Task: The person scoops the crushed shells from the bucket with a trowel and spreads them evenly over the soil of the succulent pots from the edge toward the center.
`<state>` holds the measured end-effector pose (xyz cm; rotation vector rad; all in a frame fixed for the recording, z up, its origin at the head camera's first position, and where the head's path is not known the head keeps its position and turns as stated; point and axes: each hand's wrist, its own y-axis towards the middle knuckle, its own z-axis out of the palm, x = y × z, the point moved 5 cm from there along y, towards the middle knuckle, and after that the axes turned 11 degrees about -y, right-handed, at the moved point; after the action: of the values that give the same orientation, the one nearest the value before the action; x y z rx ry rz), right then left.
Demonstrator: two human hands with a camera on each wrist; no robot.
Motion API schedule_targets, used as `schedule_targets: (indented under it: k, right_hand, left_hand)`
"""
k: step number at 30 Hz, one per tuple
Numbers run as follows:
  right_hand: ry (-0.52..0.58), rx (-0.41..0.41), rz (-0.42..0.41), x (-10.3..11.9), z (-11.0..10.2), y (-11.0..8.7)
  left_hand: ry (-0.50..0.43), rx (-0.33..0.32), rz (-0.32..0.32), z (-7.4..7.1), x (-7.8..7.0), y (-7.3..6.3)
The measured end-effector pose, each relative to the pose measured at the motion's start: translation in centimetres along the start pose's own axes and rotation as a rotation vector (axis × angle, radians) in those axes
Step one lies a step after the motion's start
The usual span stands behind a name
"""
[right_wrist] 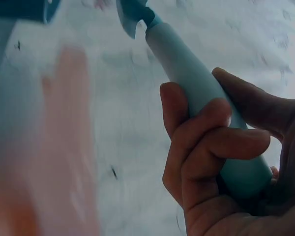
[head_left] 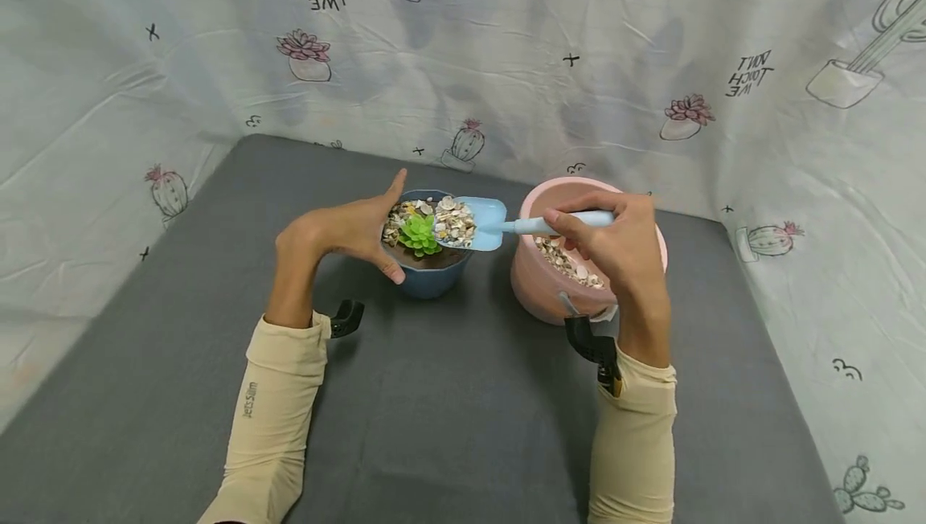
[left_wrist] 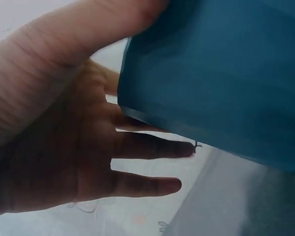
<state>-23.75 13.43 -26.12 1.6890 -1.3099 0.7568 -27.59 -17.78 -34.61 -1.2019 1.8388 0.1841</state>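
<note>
In the head view my left hand (head_left: 340,228) is at the left side of a blue flower pot (head_left: 432,281), thumb in front and a finger at the back rim. The left wrist view shows its other fingers straight and spread beside the pot wall (left_wrist: 211,88). A bright green succulent (head_left: 418,236) stands in the pot amid dark soil and pale stone chips. My right hand (head_left: 624,239) grips the handle of a light blue trowel (head_left: 490,214), its fingers curled round it in the right wrist view. Pale chips (head_left: 453,223) lie on the blade, which overlaps the pot's right rim.
A larger pink pot (head_left: 531,287) with more pale chips (head_left: 567,265) inside stands at the right, partly behind my right hand. Both pots rest on a grey tabletop (head_left: 448,395). A white cloth printed with cacti (head_left: 506,90) hangs behind and at the sides.
</note>
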Motion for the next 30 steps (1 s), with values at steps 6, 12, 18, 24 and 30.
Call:
schedule_targets:
  k: [6, 12, 18, 24, 30]
  right_hand:
    - [-0.184, 0.054, 0.008, 0.4, 4.4, 0.5]
    - [-0.365, 0.072, -0.127, 1.8, 6.9, 0.0]
    - [-0.439, 0.073, -0.232, 2.9, 6.4, -1.0]
    - [-0.486, 0.060, -0.350, 3.4, 5.3, -1.6]
    - [-0.509, 0.095, -0.548, 4.5, 5.5, -2.0]
  left_hand:
    - [-0.067, -0.012, 0.013, -0.6, 1.4, -0.1]
    - [-0.067, -0.030, 0.018, -0.9, 1.8, -0.1]
    - [-0.075, -0.043, 0.015, -0.8, 1.3, 0.1]
    - [-0.071, -0.027, -0.003, -0.7, 1.5, 0.0]
    - [-0.045, -0.028, -0.011, -0.9, 1.3, -0.5]
